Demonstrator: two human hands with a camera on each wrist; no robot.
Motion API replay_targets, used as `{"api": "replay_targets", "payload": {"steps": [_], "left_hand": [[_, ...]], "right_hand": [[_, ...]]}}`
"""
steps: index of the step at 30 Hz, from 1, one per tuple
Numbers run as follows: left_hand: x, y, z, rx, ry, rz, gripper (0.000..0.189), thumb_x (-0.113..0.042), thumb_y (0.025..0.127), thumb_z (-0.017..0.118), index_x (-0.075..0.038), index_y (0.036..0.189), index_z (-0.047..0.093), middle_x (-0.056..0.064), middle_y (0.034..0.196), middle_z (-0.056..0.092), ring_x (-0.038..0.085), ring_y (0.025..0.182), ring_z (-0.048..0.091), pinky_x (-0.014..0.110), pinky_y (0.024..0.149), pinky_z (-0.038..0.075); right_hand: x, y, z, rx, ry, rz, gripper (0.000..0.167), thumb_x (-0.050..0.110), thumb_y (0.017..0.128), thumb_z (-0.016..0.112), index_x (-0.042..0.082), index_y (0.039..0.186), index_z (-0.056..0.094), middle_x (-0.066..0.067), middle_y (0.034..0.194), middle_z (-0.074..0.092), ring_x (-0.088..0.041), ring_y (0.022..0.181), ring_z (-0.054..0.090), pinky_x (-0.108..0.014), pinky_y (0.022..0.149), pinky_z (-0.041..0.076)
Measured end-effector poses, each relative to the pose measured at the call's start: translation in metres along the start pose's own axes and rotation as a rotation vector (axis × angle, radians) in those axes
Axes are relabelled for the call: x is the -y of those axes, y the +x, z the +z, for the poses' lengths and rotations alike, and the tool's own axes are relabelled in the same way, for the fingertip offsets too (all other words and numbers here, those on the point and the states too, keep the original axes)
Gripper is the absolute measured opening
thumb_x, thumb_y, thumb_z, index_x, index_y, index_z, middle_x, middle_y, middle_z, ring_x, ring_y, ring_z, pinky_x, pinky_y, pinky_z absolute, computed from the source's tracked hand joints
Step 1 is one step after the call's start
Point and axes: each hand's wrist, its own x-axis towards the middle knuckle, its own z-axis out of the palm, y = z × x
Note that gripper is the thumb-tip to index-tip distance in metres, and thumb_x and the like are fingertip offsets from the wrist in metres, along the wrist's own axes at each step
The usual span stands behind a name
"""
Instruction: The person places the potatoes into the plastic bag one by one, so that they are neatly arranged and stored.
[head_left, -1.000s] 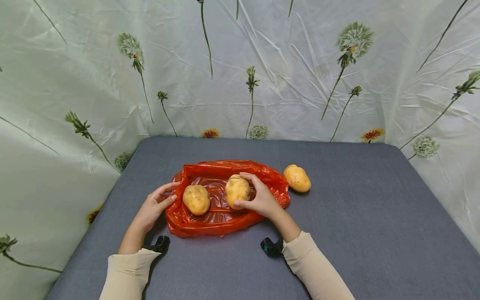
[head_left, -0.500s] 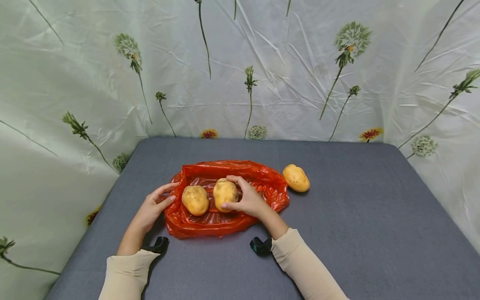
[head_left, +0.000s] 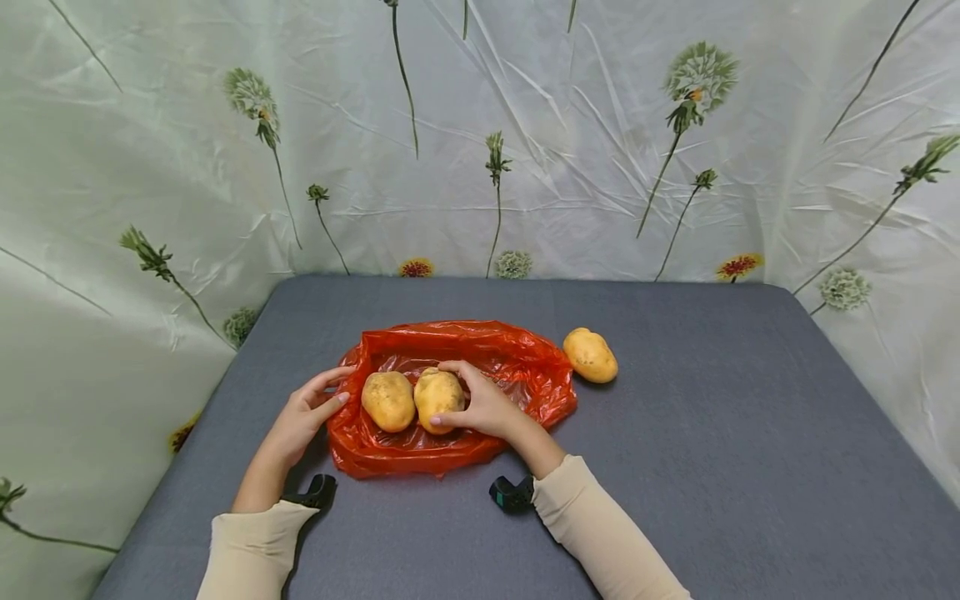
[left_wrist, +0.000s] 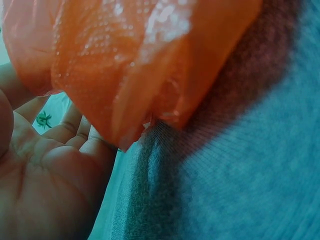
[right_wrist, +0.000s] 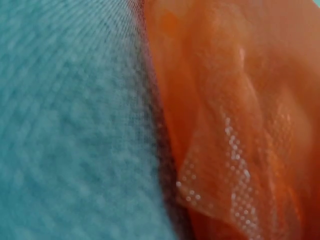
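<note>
A red plastic bag lies spread wide in the middle of the table. My left hand holds the bag's left side between thumb and fingers; in the left wrist view, the bag covers its fingertips. My right hand grips a yellow potato inside the bag, thumb at the front and fingers at the back. Right beside it on the left, another potato rests on the bag's floor. The right wrist view shows only the bag's crinkled side and the cloth, not the hand.
A third potato lies outside the bag, close to its right end. Grey-blue cloth covers the table. Behind and to the left hangs a pale curtain with printed flowers. Both wrists wear black devices.
My right hand has carried its potato leftward and slightly nearer, from the bag's middle to beside the other potato. The left hand keeps its place on the bag.
</note>
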Motion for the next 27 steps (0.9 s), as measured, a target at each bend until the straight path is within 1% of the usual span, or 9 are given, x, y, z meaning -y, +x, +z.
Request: {"api": "replay_targets", "payload": {"steps": [2, 5, 8, 12, 16, 22, 24, 25, 27], "left_hand": [[0.000, 0.000, 0.000, 0.000, 0.002, 0.001, 0.038, -0.002, 0.091, 0.049, 0.010, 0.126, 0.039, 0.011, 0.108, 0.047, 0.011, 0.084, 0.055, 0.022, 0.067, 0.048], [0.003, 0.001, -0.001, 0.000, 0.003, 0.003, 0.038, -0.003, 0.091, 0.049, 0.009, 0.126, 0.039, 0.010, 0.108, 0.047, 0.011, 0.083, 0.055, 0.022, 0.067, 0.047], [0.010, 0.002, -0.003, -0.001, -0.001, 0.004, 0.038, -0.003, 0.091, 0.049, 0.008, 0.127, 0.039, 0.009, 0.108, 0.047, 0.011, 0.083, 0.055, 0.022, 0.067, 0.048], [0.021, 0.005, -0.006, -0.001, -0.007, 0.002, 0.039, -0.004, 0.091, 0.050, 0.005, 0.128, 0.040, 0.006, 0.108, 0.048, 0.011, 0.084, 0.055, 0.023, 0.067, 0.048], [0.025, 0.005, -0.008, 0.000, -0.005, 0.004, 0.040, -0.007, 0.092, 0.051, 0.002, 0.129, 0.041, 0.006, 0.109, 0.048, 0.011, 0.086, 0.056, 0.024, 0.068, 0.048], [0.025, 0.005, -0.008, 0.003, -0.005, 0.012, 0.040, -0.009, 0.092, 0.051, 0.001, 0.129, 0.042, 0.007, 0.110, 0.048, 0.012, 0.087, 0.055, 0.024, 0.068, 0.048], [0.025, 0.005, -0.008, 0.005, -0.007, 0.011, 0.040, -0.009, 0.092, 0.051, 0.001, 0.129, 0.042, 0.006, 0.110, 0.048, 0.012, 0.087, 0.055, 0.024, 0.068, 0.048], [0.025, 0.005, -0.008, 0.005, -0.007, 0.012, 0.040, -0.009, 0.092, 0.051, 0.001, 0.129, 0.042, 0.006, 0.110, 0.048, 0.012, 0.087, 0.055, 0.024, 0.068, 0.048], [0.025, 0.005, -0.008, 0.005, -0.008, 0.013, 0.040, -0.008, 0.092, 0.051, 0.001, 0.129, 0.042, 0.006, 0.110, 0.048, 0.012, 0.087, 0.055, 0.024, 0.068, 0.048]], "right_hand": [[-0.006, 0.001, 0.001, -0.002, -0.035, -0.004, 0.071, 0.022, 0.071, 0.078, 0.010, 0.130, 0.040, -0.007, 0.125, 0.044, -0.019, 0.111, 0.045, -0.032, 0.089, 0.039], [-0.008, 0.001, 0.001, -0.010, -0.072, -0.033, 0.072, 0.028, 0.071, 0.077, 0.010, 0.131, 0.040, -0.006, 0.125, 0.044, -0.018, 0.112, 0.044, -0.035, 0.092, 0.035], [-0.008, 0.001, 0.001, -0.017, -0.099, -0.050, 0.073, 0.028, 0.071, 0.077, 0.009, 0.131, 0.040, -0.006, 0.127, 0.044, -0.018, 0.114, 0.042, -0.037, 0.095, 0.033], [-0.008, 0.001, 0.000, -0.032, -0.117, -0.050, 0.073, 0.027, 0.071, 0.077, 0.008, 0.132, 0.039, -0.005, 0.130, 0.042, -0.017, 0.117, 0.040, -0.036, 0.097, 0.031], [-0.007, 0.000, -0.001, -0.046, -0.107, -0.065, 0.072, 0.026, 0.072, 0.076, 0.009, 0.132, 0.040, -0.004, 0.132, 0.041, -0.015, 0.119, 0.038, -0.035, 0.097, 0.030], [-0.002, -0.002, -0.004, -0.055, -0.077, -0.101, 0.071, 0.024, 0.073, 0.076, 0.008, 0.132, 0.039, -0.003, 0.132, 0.041, -0.015, 0.120, 0.037, -0.035, 0.097, 0.031], [0.000, -0.003, -0.006, -0.064, -0.075, -0.104, 0.071, 0.024, 0.073, 0.075, 0.008, 0.132, 0.039, -0.003, 0.131, 0.041, -0.017, 0.120, 0.038, -0.036, 0.097, 0.031], [0.006, -0.005, -0.008, -0.063, -0.066, -0.102, 0.071, 0.022, 0.074, 0.075, 0.006, 0.132, 0.039, -0.005, 0.132, 0.042, -0.020, 0.120, 0.038, -0.038, 0.097, 0.031], [0.007, -0.007, -0.010, -0.072, -0.062, -0.096, 0.071, 0.023, 0.075, 0.074, 0.006, 0.133, 0.038, -0.005, 0.131, 0.042, -0.019, 0.120, 0.038, -0.038, 0.097, 0.031]]}}
